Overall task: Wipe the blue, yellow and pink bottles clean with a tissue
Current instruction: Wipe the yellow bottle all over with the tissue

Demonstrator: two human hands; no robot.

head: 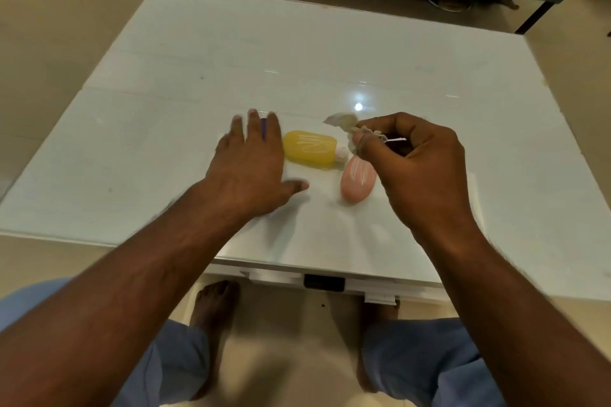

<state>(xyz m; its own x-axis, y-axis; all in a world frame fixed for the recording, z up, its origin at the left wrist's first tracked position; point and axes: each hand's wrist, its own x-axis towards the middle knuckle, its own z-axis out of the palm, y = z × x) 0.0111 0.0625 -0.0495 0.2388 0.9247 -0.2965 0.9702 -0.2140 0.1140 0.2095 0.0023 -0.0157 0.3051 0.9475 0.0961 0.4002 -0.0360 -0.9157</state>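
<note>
The left hand (248,162) lies spread flat, probably steadying the mostly hidden blue bottle (263,129), while the right hand (420,168) pinches the crumpled tissue (344,122) above the yellow bottle (309,149) and pink bottle (357,180), ready to wipe them on the counter (297,43).

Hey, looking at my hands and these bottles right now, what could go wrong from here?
The left hand covers the blue bottle, so it may roll off unseen. The tissue in the right hand looks wadded and may smear. The yellow bottle and pink bottle lie close together; wiping one could knock the other.
</note>
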